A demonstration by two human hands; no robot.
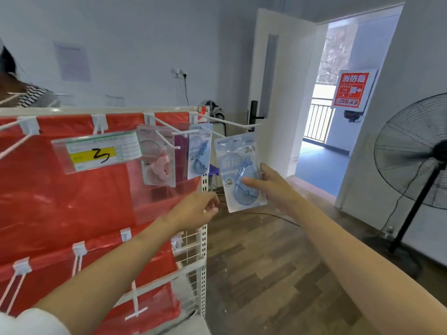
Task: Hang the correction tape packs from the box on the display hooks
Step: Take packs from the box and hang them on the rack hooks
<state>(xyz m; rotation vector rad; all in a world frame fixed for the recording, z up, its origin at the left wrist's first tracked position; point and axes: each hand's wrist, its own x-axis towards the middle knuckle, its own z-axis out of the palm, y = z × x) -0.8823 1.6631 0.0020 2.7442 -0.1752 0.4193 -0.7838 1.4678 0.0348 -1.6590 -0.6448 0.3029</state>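
right hand [273,187] grips blue pack [239,172], hole raised to hook [232,123] | left hand [198,209] loose, empty | 2 packs hung

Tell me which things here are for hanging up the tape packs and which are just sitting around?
For the job:
- blue pack, held in the right hand
- blue pack already hung
- pink pack already hung
- white display hooks
- left hand, holding nothing

Just around:
- standing fan
- red sign
- price label
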